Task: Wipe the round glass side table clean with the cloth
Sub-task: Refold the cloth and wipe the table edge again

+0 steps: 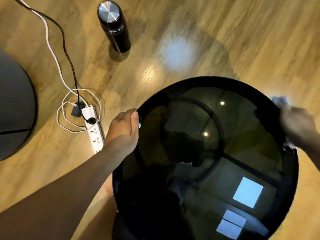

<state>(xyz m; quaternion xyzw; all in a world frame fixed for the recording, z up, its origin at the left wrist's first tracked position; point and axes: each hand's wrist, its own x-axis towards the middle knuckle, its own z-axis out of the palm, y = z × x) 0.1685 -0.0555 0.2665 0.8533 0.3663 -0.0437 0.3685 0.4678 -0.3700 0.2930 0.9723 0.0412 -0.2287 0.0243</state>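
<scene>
The round glass side table [242, 127] occupies the near right of the scene, standing on a wooden floor [173, 32]; its dark top is bare and strongly reflective. The left hand [123, 131] grips the table's left rim, thumb on the upper edge and fingers curled out of sight beneath. The right hand [298, 126] is at the right rim and motion-blurred; a pale blurred shape at its far side may be the cloth [279, 100], but whether the hand grasps it cannot be determined. Handling judgement: the glass top is rigid, smooth and slippery, and likely fragile at the edge, so bracing is best done at the dark rim rather than by pressing on the centre. The cloth is soft and should conform to the surface under light, even pressure. The table probably shifts easily on the smooth floor unless steadied. To the far left stand a black flask [113, 25] and a white power strip [93, 129] with cables, well apart from the table.
</scene>
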